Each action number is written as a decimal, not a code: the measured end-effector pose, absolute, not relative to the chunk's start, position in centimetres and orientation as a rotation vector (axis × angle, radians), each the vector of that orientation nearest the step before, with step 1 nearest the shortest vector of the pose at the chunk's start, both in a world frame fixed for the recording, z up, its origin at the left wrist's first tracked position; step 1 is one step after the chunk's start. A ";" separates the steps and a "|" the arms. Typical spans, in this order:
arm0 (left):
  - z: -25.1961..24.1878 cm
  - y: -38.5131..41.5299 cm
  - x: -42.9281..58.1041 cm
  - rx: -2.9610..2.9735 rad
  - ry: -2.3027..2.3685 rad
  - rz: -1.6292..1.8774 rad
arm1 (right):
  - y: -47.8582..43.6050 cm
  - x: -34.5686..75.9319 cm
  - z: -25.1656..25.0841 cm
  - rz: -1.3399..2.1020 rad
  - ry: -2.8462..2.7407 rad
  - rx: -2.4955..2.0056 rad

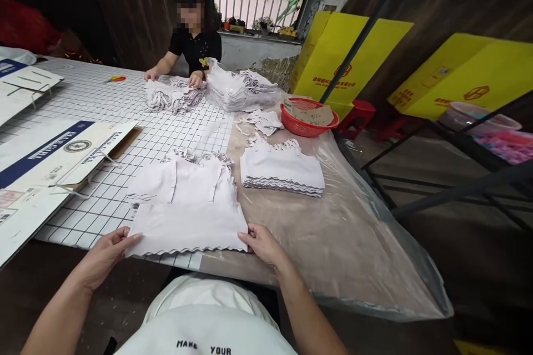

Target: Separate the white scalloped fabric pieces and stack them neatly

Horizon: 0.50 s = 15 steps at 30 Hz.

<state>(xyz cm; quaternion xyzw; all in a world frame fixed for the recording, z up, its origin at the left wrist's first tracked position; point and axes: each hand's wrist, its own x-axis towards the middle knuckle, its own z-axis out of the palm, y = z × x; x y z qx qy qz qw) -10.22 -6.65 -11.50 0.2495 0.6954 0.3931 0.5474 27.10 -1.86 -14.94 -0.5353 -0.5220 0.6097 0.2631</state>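
Grip: my left hand [106,255] and right hand [262,244] pinch the white garment [187,222] at its hem. One folded stack [283,169] is done (loose pieces [263,120] remain, I judge).

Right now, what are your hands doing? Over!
Left hand pinches near-left corner of white top, right hand the near-right. Top lies flat on table. Folded stack beside it, apart; nothing in the way.
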 end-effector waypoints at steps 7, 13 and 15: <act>-12.7 -8.1 -10.0 0.594 1.645 0.814 | -2.7 27.1 -14.2 1.741 -1.345 -1.524; -13.3 -8.1 -9.2 0.798 1.856 0.654 | -2.8 27.2 -13.7 1.789 -1.340 -1.528; -13.4 -8.5 -8.7 0.894 1.912 0.635 | -2.8 27.2 -13.9 1.819 -1.318 -1.527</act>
